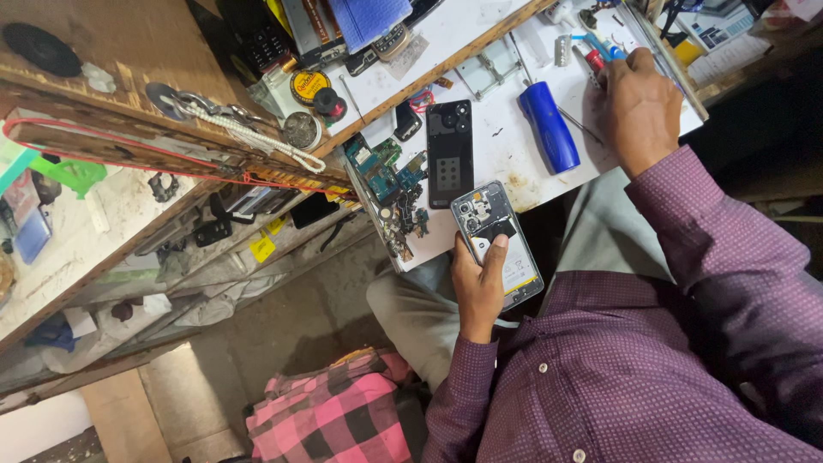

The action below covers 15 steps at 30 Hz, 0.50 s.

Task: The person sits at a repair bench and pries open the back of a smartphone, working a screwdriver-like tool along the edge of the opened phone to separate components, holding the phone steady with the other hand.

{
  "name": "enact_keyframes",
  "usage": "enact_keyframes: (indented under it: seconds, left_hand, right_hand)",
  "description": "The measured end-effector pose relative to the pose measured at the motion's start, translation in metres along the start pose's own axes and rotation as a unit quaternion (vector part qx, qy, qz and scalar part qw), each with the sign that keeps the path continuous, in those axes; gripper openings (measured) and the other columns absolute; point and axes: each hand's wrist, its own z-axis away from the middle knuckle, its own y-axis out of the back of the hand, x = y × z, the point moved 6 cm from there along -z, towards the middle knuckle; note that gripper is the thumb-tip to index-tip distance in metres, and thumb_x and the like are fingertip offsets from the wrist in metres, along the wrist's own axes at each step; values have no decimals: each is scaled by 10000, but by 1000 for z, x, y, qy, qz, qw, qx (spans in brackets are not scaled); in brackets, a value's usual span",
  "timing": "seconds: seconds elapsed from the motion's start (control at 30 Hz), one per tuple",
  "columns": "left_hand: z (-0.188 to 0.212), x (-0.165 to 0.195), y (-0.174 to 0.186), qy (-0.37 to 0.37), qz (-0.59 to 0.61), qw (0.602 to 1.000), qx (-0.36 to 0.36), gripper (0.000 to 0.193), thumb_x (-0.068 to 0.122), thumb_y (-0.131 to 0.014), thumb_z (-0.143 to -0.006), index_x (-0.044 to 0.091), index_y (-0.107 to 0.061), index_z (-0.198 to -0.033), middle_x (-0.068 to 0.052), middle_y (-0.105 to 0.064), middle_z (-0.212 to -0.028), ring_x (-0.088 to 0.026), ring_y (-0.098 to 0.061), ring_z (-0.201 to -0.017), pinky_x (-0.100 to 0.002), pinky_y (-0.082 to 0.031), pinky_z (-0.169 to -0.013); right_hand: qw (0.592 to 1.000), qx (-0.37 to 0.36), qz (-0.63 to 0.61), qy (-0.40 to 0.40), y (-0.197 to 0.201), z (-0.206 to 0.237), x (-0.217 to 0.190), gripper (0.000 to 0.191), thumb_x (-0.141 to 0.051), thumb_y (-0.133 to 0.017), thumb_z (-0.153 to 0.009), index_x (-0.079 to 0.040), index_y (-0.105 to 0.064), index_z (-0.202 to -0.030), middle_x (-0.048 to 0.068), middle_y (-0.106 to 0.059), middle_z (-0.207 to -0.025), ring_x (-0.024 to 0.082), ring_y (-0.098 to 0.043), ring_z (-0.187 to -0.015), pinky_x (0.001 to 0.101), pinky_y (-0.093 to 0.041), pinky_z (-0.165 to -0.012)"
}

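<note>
I am sitting at the white table. My left hand is gripping the opened phone, long axis toward eleven o'clock. At one o'clock from it, my right hand is closing on small tools.

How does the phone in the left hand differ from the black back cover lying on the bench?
The phone is open, showing its insides and a pale battery; the back cover is a closed, plain black panel with camera holes. The phone is held by the left hand over the bench edge, tilted; the back cover lies flat on the white bench, untouched. The right hand is at neither, reaching among tools farther off. Both are similar-sized rounded rectangles.
</note>
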Motion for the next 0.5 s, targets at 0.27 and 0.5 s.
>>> enact_keyframes:
  seconds: [0.27, 0.5]
  left_hand:
    - [2, -1, 2, -8, 1, 1000, 0, 418, 281, -670, -991, -17, -580, -1271, -132, -687, -1156, -193, -668, -1036, -339, -527, -928]
    - [-4, -15, 3, 12, -3, 1000, -11, 417, 277, -678, -983, -6, -579, -1272, -119, -701, -1152, -184, -678, -1043, -330, -526, -937]
  right_hand:
    - [1000, -7, -20, 14, 0, 1, 2, 116, -94, -719, -960, 8, -724, -1014, 238, -673, -1044, 420, -681, -831, 495, -553, -771]
    - [919, -51, -376, -113, 25, -7, 21, 145, -23, -752, -1051, 2, -637, -1136, 134, -691, -858, 236, -682, -719, 362, -509, -622]
